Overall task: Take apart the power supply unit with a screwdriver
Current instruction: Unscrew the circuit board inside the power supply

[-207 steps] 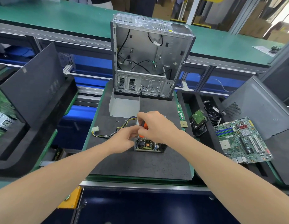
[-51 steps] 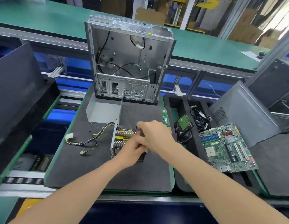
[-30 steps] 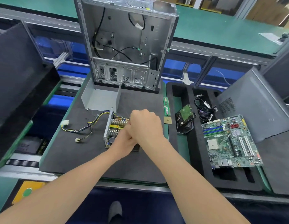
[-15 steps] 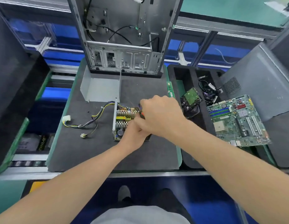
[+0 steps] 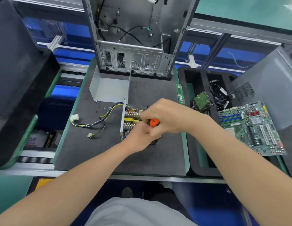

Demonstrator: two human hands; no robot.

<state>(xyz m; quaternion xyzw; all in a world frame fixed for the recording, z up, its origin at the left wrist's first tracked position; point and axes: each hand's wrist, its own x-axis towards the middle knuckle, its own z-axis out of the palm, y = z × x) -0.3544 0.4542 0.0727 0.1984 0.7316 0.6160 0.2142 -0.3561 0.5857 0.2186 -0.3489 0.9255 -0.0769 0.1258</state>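
Upright at the back of the tabletop [image 5: 109, 157]: gutted computer case [image 5: 134, 38]. Leaning at far right: grey side panel [image 5: 264, 88]. Flat in the foam tray to the right: motherboard [image 5: 251, 128], with hard drive [image 5: 201, 101] just beyond.

Mid-mat, just in front of the case: bent metal cover [image 5: 109, 88], already off. Just in front of that: power supply unit [image 5: 129, 123], board exposed, lying flat, cable harness [image 5: 96, 121] trailing off to the left.

Right hand [image 5: 166, 118] over the unit, fingers wrapped round the screwdriver [image 5: 154, 122], only the orange handle showing. Left hand [image 5: 138, 137] tucked under it at the unit's near edge, fingers curled. Probably steadying the unit or guiding the shaft, but contact hidden, so cannot tell which. Tip and screw hidden too.

Tiny dark specks on the mat near the harness, likely loose screws [image 5: 96, 111].

Judged step: backing out a board screw.

Risks:
- Bit camming out and stabbing nearby components if pressed off-axis.
- Unit skidding on the foam if the left-hand hold is weak.
- Freed screw dropping into the board or getting lost on the dark mat.
- Harness snagging when the board lifts.
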